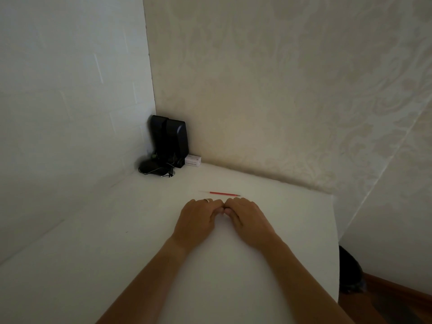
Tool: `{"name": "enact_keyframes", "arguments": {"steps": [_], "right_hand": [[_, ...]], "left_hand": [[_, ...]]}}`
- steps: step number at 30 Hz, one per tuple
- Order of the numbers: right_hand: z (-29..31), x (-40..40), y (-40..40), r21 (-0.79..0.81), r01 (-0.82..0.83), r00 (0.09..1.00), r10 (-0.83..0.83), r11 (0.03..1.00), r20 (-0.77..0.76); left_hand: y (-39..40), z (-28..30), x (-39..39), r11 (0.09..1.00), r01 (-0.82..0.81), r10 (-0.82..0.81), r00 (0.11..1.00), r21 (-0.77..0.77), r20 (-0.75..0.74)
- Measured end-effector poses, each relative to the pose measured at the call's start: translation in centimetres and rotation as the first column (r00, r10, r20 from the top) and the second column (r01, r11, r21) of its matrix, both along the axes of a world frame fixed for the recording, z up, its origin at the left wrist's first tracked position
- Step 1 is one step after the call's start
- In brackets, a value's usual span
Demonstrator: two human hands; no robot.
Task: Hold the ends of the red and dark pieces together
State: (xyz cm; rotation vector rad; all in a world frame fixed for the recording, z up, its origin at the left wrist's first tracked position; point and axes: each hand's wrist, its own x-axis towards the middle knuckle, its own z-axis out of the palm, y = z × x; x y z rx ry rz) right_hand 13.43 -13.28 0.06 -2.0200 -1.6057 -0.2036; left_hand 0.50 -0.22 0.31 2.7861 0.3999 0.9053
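Note:
My left hand (198, 218) and my right hand (245, 218) rest side by side on the white table (117, 265), knuckles up. Their fingers are curled under, and the thumb tips meet in the middle. No object shows between them, and the space under the curled fingers is hidden. There is a ring on a finger of my left hand. Just beyond the fingertips lies a thin red pen refill (224, 193), pointing left to right and apart from both hands.
Two black speakers (171, 139) with a tangle of cables (155, 169) stand in the far corner, with a small white box (193, 160) beside them. Walls close the table at the left and back. Its right edge drops to a wooden floor with a dark object (350, 272).

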Motion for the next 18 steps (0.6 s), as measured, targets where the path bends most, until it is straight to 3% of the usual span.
{"name": "enact_keyframes", "arguments": {"steps": [18], "right_hand": [[-0.32, 0.7, -0.14, 0.081, 0.012, 1.0, -0.01, 0.997, -0.025]], "left_hand": [[0.84, -0.8, -0.14, 0.999, 0.042, -0.041, 0.998, -0.019, 0.048]]}}
